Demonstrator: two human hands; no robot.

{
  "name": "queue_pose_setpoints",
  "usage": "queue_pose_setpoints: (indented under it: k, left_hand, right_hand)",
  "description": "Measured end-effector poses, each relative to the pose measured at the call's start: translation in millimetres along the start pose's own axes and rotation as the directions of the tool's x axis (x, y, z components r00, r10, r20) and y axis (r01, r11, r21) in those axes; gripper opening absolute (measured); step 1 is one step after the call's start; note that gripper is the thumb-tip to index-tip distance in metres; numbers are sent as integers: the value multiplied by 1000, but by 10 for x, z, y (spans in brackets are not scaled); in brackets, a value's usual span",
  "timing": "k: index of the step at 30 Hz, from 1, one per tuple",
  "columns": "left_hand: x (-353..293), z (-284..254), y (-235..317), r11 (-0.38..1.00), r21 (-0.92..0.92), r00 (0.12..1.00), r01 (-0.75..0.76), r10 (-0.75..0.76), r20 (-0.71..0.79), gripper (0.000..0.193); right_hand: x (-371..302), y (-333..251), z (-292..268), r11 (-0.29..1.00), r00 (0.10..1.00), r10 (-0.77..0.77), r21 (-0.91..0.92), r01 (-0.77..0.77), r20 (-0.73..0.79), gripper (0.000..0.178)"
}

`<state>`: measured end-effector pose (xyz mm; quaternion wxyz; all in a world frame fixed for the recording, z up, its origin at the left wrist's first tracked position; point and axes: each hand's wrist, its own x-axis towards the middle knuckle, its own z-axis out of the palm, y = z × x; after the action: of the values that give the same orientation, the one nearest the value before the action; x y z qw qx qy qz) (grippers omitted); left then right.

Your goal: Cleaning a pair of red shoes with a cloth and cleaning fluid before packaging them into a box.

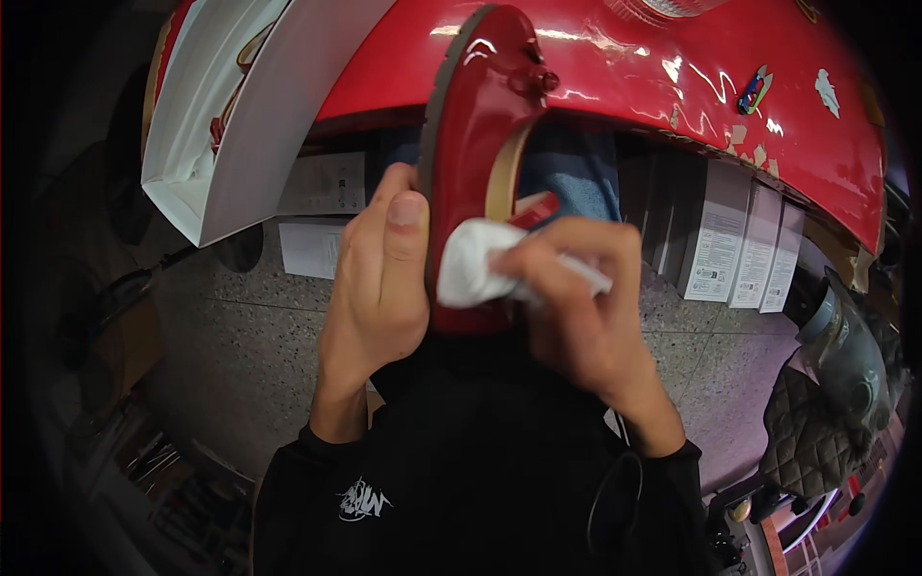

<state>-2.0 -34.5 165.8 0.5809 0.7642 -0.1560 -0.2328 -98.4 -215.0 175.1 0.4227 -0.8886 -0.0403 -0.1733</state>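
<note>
A glossy dark red shoe [461, 144] with a bow at its front is held up lengthwise in front of me, toe pointing away. My left hand [384, 259] grips it from the left, its fingers partly hidden behind the sole. A crumpled white cloth [475, 259] is pinched in my right hand [586, 298] and pressed against the side of the shoe near the heel. The shoe's tan lining shows at its opening, with a bit of red beside it.
Beyond the shoe spreads a shiny red table [615, 67] with chipped edges. An open white box [259, 106] stands at its left. On the right lie a small multicoloured tool [755, 90] and a white scrap [826, 92]. White boxes [720, 230] stand under the table.
</note>
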Motion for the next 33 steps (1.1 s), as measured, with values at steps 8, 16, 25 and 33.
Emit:
queue_pose_setpoints:
  k: [8,16,25,33]
  left_hand:
    - [-101,-136,113,958,272,996,92,-89,-24,69]
    - [-73,-288,-577,899,-350,959,264,-207,191,71]
    - [137,91,-1578,539,-744,915,395,-156,373,72]
    - [212,43,-1531,640,-590,870,492,-379,315,68]
  right_hand:
    - [-16,-39,25,996,997,-58,-69,55,-49,46]
    - [-132,378,-325,983,986,64,-158,-88,-154,38]
    - [175,533,-94,825,881,416,502,-261,-225,39]
    - [732,874,-75,988,970,-132,-110,112,-205,38]
